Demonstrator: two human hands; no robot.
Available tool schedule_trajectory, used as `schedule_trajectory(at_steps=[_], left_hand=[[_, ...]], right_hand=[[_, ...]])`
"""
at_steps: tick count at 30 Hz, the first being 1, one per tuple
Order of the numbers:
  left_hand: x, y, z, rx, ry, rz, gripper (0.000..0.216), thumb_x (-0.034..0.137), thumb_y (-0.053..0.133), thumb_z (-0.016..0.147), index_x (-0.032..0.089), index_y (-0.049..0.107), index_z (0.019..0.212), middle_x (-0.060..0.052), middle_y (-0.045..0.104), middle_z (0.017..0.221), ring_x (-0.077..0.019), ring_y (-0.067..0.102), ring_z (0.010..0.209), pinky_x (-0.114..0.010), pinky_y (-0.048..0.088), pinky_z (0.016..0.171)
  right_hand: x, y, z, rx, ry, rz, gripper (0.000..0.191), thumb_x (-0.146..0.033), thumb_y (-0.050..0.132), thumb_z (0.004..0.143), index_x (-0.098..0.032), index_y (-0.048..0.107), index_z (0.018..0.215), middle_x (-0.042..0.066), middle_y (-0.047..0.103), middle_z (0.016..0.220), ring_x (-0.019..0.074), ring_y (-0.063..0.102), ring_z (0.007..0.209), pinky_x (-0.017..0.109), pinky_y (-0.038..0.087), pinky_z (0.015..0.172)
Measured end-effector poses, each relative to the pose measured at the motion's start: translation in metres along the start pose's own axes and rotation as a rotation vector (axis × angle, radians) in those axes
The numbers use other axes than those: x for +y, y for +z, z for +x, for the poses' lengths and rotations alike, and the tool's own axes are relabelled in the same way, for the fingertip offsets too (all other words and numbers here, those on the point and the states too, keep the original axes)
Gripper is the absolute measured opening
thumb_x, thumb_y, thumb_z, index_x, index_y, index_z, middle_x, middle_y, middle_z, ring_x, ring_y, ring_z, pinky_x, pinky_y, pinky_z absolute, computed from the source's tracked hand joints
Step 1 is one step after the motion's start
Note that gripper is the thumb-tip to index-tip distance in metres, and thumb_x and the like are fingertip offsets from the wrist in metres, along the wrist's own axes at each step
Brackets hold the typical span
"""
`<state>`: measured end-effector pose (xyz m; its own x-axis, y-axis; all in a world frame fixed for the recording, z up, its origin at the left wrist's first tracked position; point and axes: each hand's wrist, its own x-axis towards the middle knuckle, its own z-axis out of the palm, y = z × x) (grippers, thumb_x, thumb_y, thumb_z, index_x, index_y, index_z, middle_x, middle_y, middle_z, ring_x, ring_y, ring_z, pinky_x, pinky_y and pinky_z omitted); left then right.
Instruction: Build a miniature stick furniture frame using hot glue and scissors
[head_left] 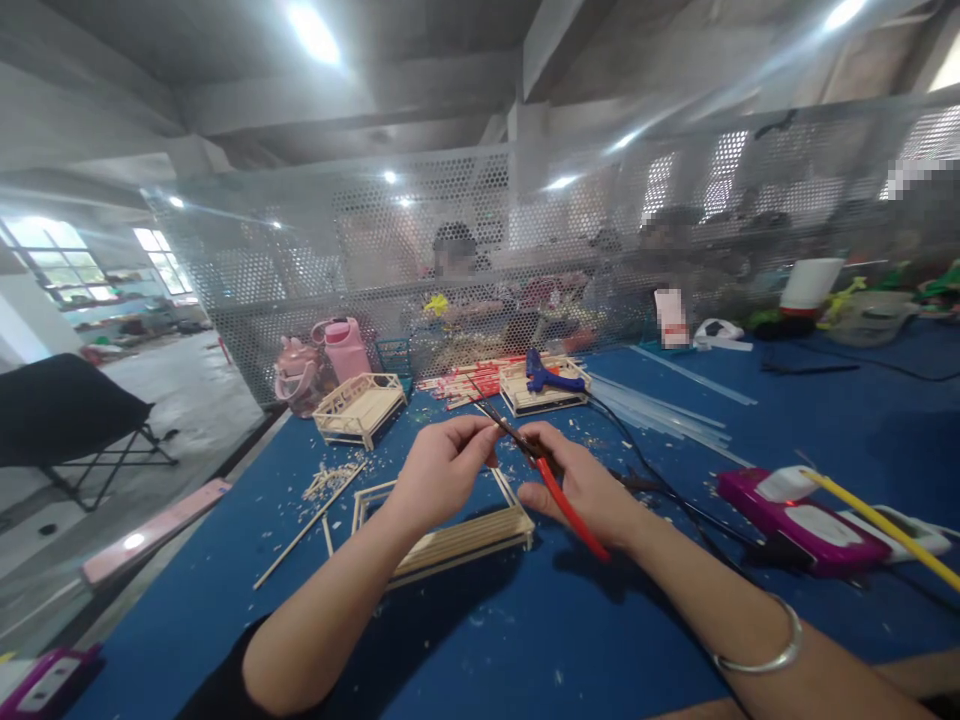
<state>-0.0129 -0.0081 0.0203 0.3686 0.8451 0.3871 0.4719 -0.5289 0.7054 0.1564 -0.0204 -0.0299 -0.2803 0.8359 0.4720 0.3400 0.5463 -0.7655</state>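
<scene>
My right hand [581, 475] is wrapped round red-handled pliers [561, 497], whose dark jaws point up and left toward my left fingertips. With thumb and forefinger pressed together, my left hand [446, 465] pinches a small pale piece at the jaws, probably a bit of wooden stick; the fingers mostly cover it. Under both hands, a wooden stick frame [469, 540] with a slatted side rests on the table, partly hidden by my left arm. To its left lie a long loose stick [309, 526] and a heap of short cut pieces [330, 481].
Two small stick-built benches [365, 410] stand behind, the right one carrying a blue glue gun [551, 378]. Red-tipped sticks [480, 382] and clear glue sticks [660, 405] lie nearby. A purple power strip [802, 525] and cables are at right. People sit beyond the perforated screen [337, 250].
</scene>
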Motion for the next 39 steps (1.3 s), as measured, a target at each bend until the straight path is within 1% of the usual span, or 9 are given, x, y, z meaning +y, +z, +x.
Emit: schedule_trajectory(at_steps=[4, 6, 11, 18, 25, 29, 32, 35, 39], left_hand=[[0.0, 0.001, -0.003, 0.022, 0.046, 0.062, 0.03, 0.033, 0.045, 0.085, 0.017, 0.067, 0.071, 0.002, 0.061, 0.06, -0.0128, 0.053, 0.059, -0.021, 0.04, 0.058], [0.0, 0.002, -0.004, 0.044, 0.07, 0.094, 0.031, 0.033, 0.045, 0.085, 0.017, 0.069, 0.073, 0.002, 0.061, 0.06, -0.0125, 0.052, 0.058, -0.021, 0.039, 0.057], [0.001, 0.006, -0.007, 0.1, 0.112, 0.167, 0.032, 0.033, 0.046, 0.087, 0.017, 0.072, 0.079, 0.002, 0.057, 0.057, -0.0117, 0.046, 0.054, -0.021, 0.036, 0.054], [-0.001, 0.014, -0.009, 0.157, 0.141, 0.243, 0.031, 0.028, 0.045, 0.088, 0.018, 0.068, 0.071, 0.001, 0.061, 0.058, -0.0113, 0.049, 0.052, -0.02, 0.036, 0.053], [0.002, 0.015, -0.012, 0.15, 0.173, 0.334, 0.028, 0.025, 0.046, 0.087, 0.018, 0.067, 0.069, -0.002, 0.061, 0.059, -0.013, 0.053, 0.055, -0.022, 0.037, 0.057], [0.0, 0.016, -0.01, 0.096, 0.167, 0.359, 0.029, 0.028, 0.046, 0.088, 0.018, 0.069, 0.073, -0.003, 0.065, 0.065, -0.0141, 0.056, 0.06, -0.023, 0.04, 0.061], [-0.006, 0.015, -0.005, 0.059, 0.12, 0.376, 0.033, 0.032, 0.043, 0.09, 0.018, 0.071, 0.079, -0.003, 0.066, 0.064, -0.0151, 0.058, 0.06, -0.023, 0.042, 0.06], [-0.014, 0.012, 0.001, 0.011, 0.068, 0.41, 0.031, 0.029, 0.043, 0.089, 0.018, 0.072, 0.091, -0.005, 0.068, 0.075, -0.0174, 0.061, 0.07, -0.025, 0.046, 0.067], [-0.017, 0.007, 0.005, -0.083, -0.009, 0.474, 0.037, 0.014, 0.043, 0.082, 0.015, 0.071, 0.106, -0.009, 0.066, 0.084, -0.0211, 0.061, 0.082, -0.031, 0.046, 0.08]], right_hand=[[0.004, 0.006, 0.001, 0.206, 0.099, -0.048, 0.044, -0.046, 0.066, 0.064, -0.024, 0.036, 0.087, -0.006, 0.045, 0.068, 0.0131, 0.041, 0.058, 0.026, 0.036, 0.057], [0.003, 0.007, 0.002, 0.245, 0.126, -0.122, 0.039, -0.046, 0.065, 0.064, -0.024, 0.037, 0.079, -0.006, 0.044, 0.064, 0.0131, 0.04, 0.057, 0.026, 0.034, 0.056], [0.0, 0.005, -0.001, 0.193, 0.027, -0.25, 0.022, -0.039, 0.056, 0.074, -0.023, 0.042, 0.07, -0.003, 0.046, 0.064, 0.0142, 0.04, 0.059, 0.026, 0.033, 0.057], [0.001, 0.007, -0.001, 0.146, 0.054, -0.304, 0.019, -0.035, 0.053, 0.072, -0.024, 0.038, 0.074, 0.0, 0.051, 0.075, 0.0173, 0.046, 0.068, 0.03, 0.038, 0.063], [0.0, 0.004, -0.005, 0.141, 0.048, -0.4, 0.01, -0.024, 0.047, 0.069, -0.024, 0.037, 0.072, -0.001, 0.052, 0.065, 0.0155, 0.045, 0.058, 0.026, 0.035, 0.056], [0.0, 0.0, -0.002, 0.103, 0.141, -0.48, 0.016, -0.023, 0.045, 0.073, -0.024, 0.036, 0.06, -0.001, 0.052, 0.055, 0.0139, 0.047, 0.053, 0.025, 0.036, 0.056], [0.006, -0.009, 0.006, 0.096, 0.273, -0.568, 0.018, -0.03, 0.047, 0.078, -0.022, 0.046, 0.062, 0.002, 0.061, 0.062, 0.0154, 0.054, 0.059, 0.024, 0.038, 0.057], [0.02, -0.023, 0.013, 0.065, 0.438, -0.681, 0.019, -0.04, 0.059, 0.072, -0.021, 0.058, 0.07, 0.008, 0.068, 0.074, 0.0221, 0.062, 0.068, 0.027, 0.039, 0.055], [0.04, -0.033, 0.012, -0.064, 0.605, -0.781, 0.017, -0.035, 0.068, 0.063, -0.019, 0.067, 0.067, 0.011, 0.07, 0.07, 0.026, 0.065, 0.067, 0.029, 0.04, 0.053]])
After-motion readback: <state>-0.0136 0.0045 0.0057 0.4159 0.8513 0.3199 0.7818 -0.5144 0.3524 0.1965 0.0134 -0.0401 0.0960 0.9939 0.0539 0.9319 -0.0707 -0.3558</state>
